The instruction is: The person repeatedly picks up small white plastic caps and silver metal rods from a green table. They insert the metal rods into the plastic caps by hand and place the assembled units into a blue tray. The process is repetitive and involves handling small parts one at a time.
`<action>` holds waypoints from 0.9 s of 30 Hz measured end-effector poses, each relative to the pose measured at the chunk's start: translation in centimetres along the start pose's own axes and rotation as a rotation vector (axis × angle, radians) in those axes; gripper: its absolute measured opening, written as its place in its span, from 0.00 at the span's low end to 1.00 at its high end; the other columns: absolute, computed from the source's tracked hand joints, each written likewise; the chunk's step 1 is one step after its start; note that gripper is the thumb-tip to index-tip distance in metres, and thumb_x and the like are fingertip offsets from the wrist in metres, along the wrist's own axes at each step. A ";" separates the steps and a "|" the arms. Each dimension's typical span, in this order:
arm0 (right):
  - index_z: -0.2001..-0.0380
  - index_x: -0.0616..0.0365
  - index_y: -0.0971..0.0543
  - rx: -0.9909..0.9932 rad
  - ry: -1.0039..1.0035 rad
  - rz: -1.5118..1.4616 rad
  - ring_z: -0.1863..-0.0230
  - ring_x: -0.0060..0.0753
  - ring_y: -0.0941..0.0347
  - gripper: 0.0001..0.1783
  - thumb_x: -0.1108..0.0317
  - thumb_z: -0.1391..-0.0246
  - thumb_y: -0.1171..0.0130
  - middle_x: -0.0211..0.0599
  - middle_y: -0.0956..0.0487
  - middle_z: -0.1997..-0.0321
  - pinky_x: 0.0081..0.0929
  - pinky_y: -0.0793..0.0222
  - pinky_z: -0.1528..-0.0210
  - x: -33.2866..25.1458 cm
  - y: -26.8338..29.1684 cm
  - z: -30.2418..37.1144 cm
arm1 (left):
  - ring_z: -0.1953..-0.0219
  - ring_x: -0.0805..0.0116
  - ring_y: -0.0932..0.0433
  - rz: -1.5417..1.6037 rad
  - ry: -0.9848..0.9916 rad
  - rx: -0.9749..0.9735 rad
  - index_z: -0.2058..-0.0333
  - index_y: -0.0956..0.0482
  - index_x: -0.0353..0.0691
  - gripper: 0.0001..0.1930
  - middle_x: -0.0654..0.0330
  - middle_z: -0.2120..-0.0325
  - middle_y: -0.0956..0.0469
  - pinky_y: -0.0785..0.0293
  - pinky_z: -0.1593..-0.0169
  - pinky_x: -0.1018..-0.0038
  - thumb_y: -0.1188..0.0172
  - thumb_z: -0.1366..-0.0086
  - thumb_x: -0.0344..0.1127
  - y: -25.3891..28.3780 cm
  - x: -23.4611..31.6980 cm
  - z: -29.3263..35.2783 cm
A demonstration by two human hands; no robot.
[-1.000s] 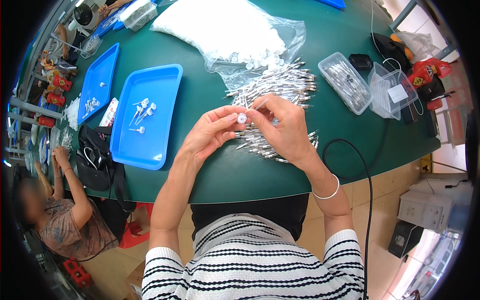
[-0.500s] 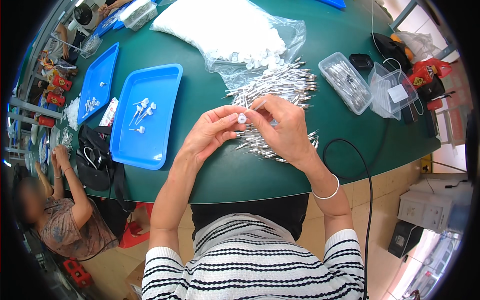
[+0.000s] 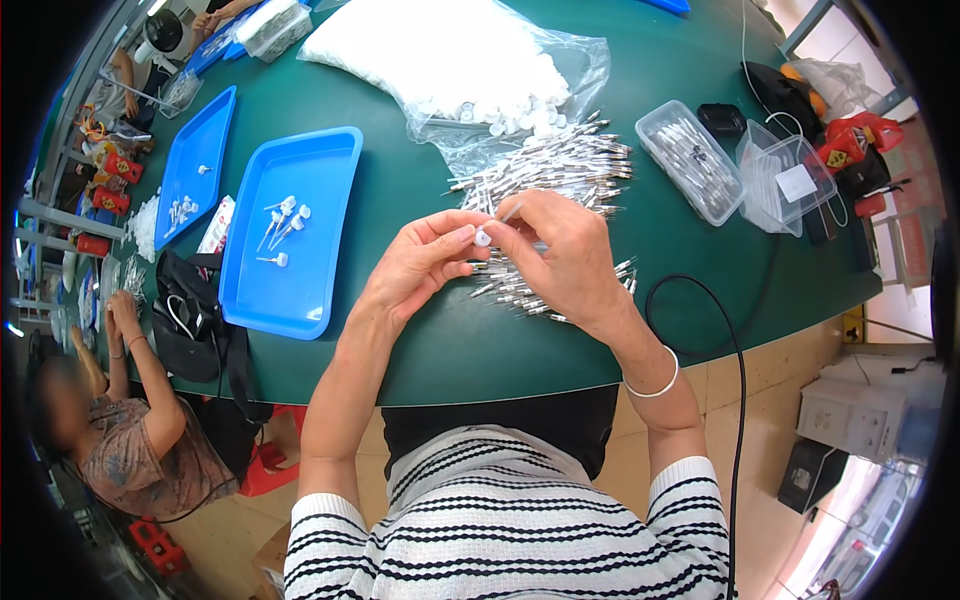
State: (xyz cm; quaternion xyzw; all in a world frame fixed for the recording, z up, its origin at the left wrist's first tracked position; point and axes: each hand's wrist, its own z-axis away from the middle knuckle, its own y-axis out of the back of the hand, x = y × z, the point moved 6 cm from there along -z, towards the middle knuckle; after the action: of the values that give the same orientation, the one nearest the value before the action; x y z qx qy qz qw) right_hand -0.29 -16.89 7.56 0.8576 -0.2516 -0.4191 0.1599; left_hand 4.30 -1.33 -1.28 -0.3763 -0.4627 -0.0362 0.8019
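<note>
Pinching a white cap (image 3: 482, 239) in left hand (image 3: 420, 262), just left of right hand (image 3: 560, 255), clamped on a slanting thin rod (image 3: 512, 212).

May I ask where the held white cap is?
The white cap is just above the head view's centre, between the left hand and right hand.

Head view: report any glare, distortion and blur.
Head view: the bag of white pieces is washed out in places; the near edge of the green table curves; the co-worker's head is blurred; the white cap by the left fingers shows little detail.
</note>
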 end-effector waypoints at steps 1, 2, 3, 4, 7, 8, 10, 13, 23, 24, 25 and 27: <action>0.74 0.58 0.22 -0.002 0.000 0.002 0.74 0.40 0.23 0.05 0.70 0.49 0.36 0.37 0.22 0.76 0.34 0.29 0.72 0.0 0.0 0.0 | 0.60 0.73 0.17 -0.001 0.000 0.003 0.51 0.21 0.34 0.14 0.58 0.61 0.18 0.18 0.60 0.81 0.40 0.32 0.32 0.0 0.0 0.0; 0.74 0.58 0.22 -0.004 0.000 0.003 0.74 0.40 0.23 0.06 0.70 0.49 0.36 0.37 0.22 0.76 0.34 0.29 0.72 -0.1 0.0 0.0 | 0.60 0.73 0.17 -0.004 0.000 0.003 0.51 0.21 0.34 0.14 0.58 0.61 0.18 0.18 0.60 0.81 0.40 0.32 0.32 0.0 0.0 0.0; 0.74 0.58 0.22 -0.006 -0.002 0.005 0.74 0.40 0.23 0.06 0.69 0.49 0.36 0.37 0.22 0.76 0.34 0.29 0.72 -0.1 0.0 0.0 | 0.60 0.72 0.17 -0.007 -0.001 0.003 0.51 0.21 0.34 0.14 0.58 0.61 0.18 0.18 0.60 0.81 0.40 0.32 0.32 -0.1 0.0 0.0; 0.74 0.58 0.23 -0.008 -0.004 0.007 0.74 0.40 0.23 0.06 0.69 0.49 0.36 0.37 0.22 0.76 0.34 0.29 0.72 -0.1 0.0 0.0 | 0.60 0.72 0.17 -0.010 -0.001 0.004 0.51 0.21 0.33 0.14 0.58 0.61 0.18 0.18 0.60 0.81 0.40 0.32 0.32 -0.1 0.0 0.0; 0.74 0.58 0.23 -0.014 -0.006 0.010 0.74 0.40 0.23 0.06 0.69 0.49 0.36 0.37 0.22 0.76 0.34 0.29 0.73 0.0 0.0 0.0 | 0.60 0.72 0.17 -0.014 -0.001 0.002 0.51 0.21 0.33 0.14 0.58 0.61 0.18 0.18 0.60 0.81 0.40 0.32 0.33 -0.1 0.0 0.0; 0.74 0.58 0.23 -0.017 -0.006 0.009 0.74 0.40 0.23 0.07 0.69 0.49 0.36 0.37 0.22 0.76 0.34 0.29 0.73 0.0 -0.1 0.0 | 0.60 0.72 0.17 -0.017 -0.001 0.008 0.51 0.21 0.33 0.14 0.58 0.61 0.18 0.18 0.60 0.81 0.40 0.32 0.33 -0.1 0.0 0.0; 0.74 0.58 0.23 -0.020 -0.002 0.018 0.74 0.40 0.23 0.07 0.69 0.49 0.36 0.38 0.22 0.76 0.34 0.29 0.73 0.1 -0.1 0.0 | 0.60 0.73 0.17 -0.023 -0.002 0.019 0.51 0.21 0.33 0.14 0.58 0.61 0.18 0.18 0.60 0.81 0.40 0.32 0.33 -0.1 0.0 0.1; 0.73 0.58 0.23 -0.030 -0.001 0.026 0.74 0.41 0.23 0.07 0.69 0.49 0.36 0.38 0.22 0.76 0.34 0.29 0.73 0.1 -0.2 0.1 | 0.60 0.73 0.17 -0.031 -0.005 0.021 0.51 0.21 0.33 0.13 0.59 0.61 0.18 0.18 0.59 0.81 0.40 0.32 0.32 -0.1 0.1 0.1; 0.73 0.58 0.24 -0.054 -0.012 0.020 0.74 0.41 0.23 0.07 0.69 0.48 0.36 0.38 0.22 0.77 0.34 0.29 0.73 0.3 -0.2 0.0 | 0.61 0.74 0.18 -0.072 -0.033 0.025 0.52 0.20 0.34 0.12 0.59 0.62 0.18 0.18 0.60 0.82 0.40 0.32 0.32 -0.2 0.2 0.1; 0.73 0.58 0.24 -0.053 -0.009 0.019 0.74 0.41 0.23 0.07 0.69 0.48 0.36 0.38 0.22 0.77 0.34 0.29 0.73 0.3 -0.2 0.0 | 0.61 0.74 0.18 -0.081 -0.039 0.027 0.52 0.20 0.34 0.12 0.59 0.63 0.18 0.18 0.60 0.82 0.40 0.32 0.32 -0.2 0.3 0.1; 0.73 0.58 0.24 -0.051 -0.005 0.019 0.74 0.41 0.23 0.07 0.69 0.47 0.36 0.38 0.22 0.77 0.34 0.29 0.73 0.3 -0.2 0.0 | 0.61 0.74 0.18 -0.091 -0.044 0.029 0.52 0.20 0.34 0.12 0.60 0.63 0.18 0.18 0.60 0.82 0.40 0.32 0.32 -0.2 0.3 0.1; 0.73 0.58 0.24 -0.051 0.001 0.021 0.74 0.41 0.23 0.07 0.69 0.47 0.36 0.38 0.22 0.76 0.34 0.29 0.73 0.3 -0.2 0.0 | 0.61 0.74 0.18 -0.088 -0.040 0.036 0.52 0.20 0.34 0.12 0.60 0.63 0.18 0.18 0.60 0.82 0.40 0.32 0.32 -0.2 0.3 0.1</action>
State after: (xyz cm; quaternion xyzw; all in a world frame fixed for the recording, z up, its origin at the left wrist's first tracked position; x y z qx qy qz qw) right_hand -0.10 -16.87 7.27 0.8509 -0.2497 -0.4231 0.1861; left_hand 4.34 -1.35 -0.91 -0.3419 -0.4953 -0.0555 0.7967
